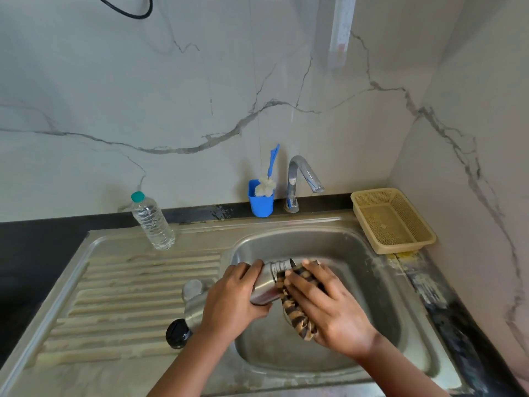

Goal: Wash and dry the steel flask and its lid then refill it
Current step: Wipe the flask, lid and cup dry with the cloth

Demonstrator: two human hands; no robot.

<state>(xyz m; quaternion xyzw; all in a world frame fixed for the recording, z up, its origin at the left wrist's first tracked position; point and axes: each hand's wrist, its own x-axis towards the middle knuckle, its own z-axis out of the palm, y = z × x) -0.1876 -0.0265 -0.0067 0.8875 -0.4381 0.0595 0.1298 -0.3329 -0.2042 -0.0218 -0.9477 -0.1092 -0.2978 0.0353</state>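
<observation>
Dark stone counter [34,239] running along marble wall, carrying steel sink unit [114,365]. Ribbed drainboard [128,296] lying left of basin [329,247]. Clear water bottle [153,223] with teal cap standing upright at drainboard's back edge. Steel lid [192,289] and second steel flask [191,313] with black cap sitting on drainboard near basin, flask lying on its side. Blue cup [261,204] holding brush standing behind basin, just beside chrome tap [300,179]. Beige plastic basket [392,220] sitting on counter at right, in corner.
</observation>
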